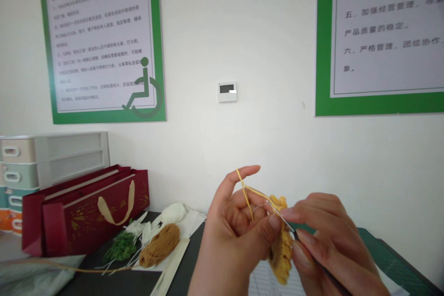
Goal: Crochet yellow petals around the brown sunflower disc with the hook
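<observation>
Yellow yarn (256,194) crossed my raised left hand (234,236), whose thumb and fingers pinched the crocheted piece (280,245) between my hands; my curled right hand (329,240) gripped a crochet hook (286,218). Slack yarn could have slipped off the hook.

We record a smooth metal crochet hook (286,223), matt yellow yarn (247,193), a glossy red paper gift bag (93,210) near the desk's (183,263) left edge, and a matt green plastic cutting mat (391,252) at its right edge.
</observation>
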A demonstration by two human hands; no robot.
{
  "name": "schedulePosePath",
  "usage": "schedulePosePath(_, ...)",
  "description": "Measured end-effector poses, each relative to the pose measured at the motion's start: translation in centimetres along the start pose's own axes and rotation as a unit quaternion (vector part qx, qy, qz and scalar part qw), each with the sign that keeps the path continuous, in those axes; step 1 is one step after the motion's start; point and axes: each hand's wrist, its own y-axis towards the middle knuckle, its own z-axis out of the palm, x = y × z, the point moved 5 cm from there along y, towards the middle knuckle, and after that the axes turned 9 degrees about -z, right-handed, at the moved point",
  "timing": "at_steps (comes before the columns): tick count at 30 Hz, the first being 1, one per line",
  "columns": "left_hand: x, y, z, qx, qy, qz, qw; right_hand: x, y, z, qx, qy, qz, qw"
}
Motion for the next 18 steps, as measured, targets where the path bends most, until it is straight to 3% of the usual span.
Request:
schedulePosePath(7,0.2,0.3,0.2,0.023,0.020,0.015,0.999,-0.4,1.4,0.2,0.071,0.000,0.004,0.997)
schedulePosePath(12,-0.1,0.2,0.1,0.003,0.027,0.056,0.998,-1.0,0.4,0.5,-0.039,0.074,0.081,0.993)
schedulePosePath(18,-0.5,0.4,-0.9,-0.095,0.065,0.161,0.980,-1.4,-1.0,1.1,-0.045,0.134,0.157,0.977)
